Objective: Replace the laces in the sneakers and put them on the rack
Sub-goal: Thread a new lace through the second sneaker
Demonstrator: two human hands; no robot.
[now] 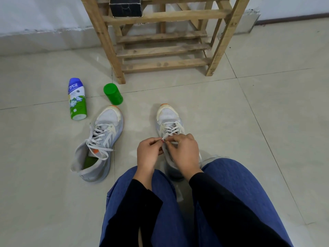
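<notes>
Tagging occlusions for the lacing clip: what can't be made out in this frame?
Head view, the only one:
- End of the lace: hidden under the fingertips of the left hand and right hand, which pinch it. Knot or threading, unclear.
- Tongue and upper eyelets of the sneaker: covered by both hands.
- Rack and black box: tops cut off by the upper edge.
- Bottle small print: too small.

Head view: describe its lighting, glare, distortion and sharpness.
Head view: soft, even light, only faint shadows round the free sneaker. Head view: dull sheen on the floor near the rack, no harsh glare. Head view: wide-angle bend tilts the rack's legs outward. Head view: left hand and right hand, pinching a lace, look sharp.
</notes>
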